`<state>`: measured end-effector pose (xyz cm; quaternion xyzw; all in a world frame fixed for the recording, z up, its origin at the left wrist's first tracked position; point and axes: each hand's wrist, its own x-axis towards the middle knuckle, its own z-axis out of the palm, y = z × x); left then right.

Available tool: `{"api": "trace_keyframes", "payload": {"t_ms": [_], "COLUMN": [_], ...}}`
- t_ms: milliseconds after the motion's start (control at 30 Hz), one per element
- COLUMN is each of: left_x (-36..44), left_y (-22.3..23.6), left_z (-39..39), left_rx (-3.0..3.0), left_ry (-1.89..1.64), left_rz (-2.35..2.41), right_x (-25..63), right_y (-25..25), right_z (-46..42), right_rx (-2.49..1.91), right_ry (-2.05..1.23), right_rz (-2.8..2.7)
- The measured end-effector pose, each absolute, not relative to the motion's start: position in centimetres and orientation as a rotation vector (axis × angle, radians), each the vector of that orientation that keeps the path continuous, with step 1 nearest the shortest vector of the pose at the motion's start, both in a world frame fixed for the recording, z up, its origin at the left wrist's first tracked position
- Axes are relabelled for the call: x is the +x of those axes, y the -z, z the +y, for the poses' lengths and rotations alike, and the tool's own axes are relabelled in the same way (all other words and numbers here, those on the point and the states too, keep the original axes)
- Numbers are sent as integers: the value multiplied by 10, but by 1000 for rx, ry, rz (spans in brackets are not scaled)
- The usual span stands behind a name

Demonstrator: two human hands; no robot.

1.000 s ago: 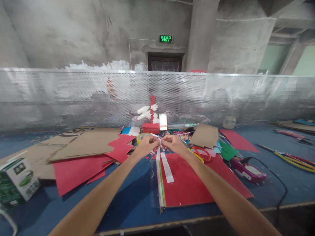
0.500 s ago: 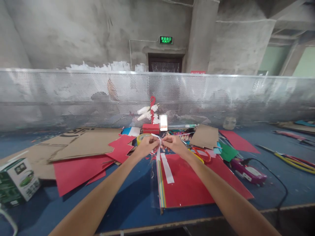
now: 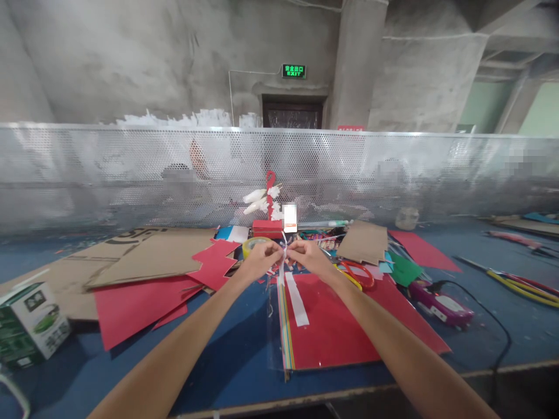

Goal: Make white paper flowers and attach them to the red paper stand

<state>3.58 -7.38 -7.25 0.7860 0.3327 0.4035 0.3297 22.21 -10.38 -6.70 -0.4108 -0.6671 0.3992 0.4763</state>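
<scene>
White strip [image 3: 281,273] tip swung rightward, fingers [image 3: 276,254] pinching below.

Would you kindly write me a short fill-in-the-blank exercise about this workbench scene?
1. The left hand and right hand pinch a paper strip coloured ____.
2. A second strip lies on a sheet of paper coloured ____.
3. The green sign above the door reads, in English, ____.
4. The carton is cut off by the picture's ____ edge.

Missing words: white; red; EXIT; left.

The left hand [image 3: 264,257] and right hand [image 3: 308,256] pinch a thin white strip [image 3: 281,274] near red sheets [image 3: 340,326] on the blue counter [image 3: 231,349].
</scene>
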Motion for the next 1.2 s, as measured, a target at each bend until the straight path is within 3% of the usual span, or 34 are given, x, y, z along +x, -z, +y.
{"api": "trace_keyframes", "payload": {"t_ms": [1200], "left_x": [43], "left_y": [67], "left_z": [-84], "left_rx": [2196], "left_ry": [-1091], "left_rz": [926], "right_x": [224], "right_y": [69], "right_z": [-101], "right_rx": [-983], "right_ry": [-748], "right_rz": [-1705]}}
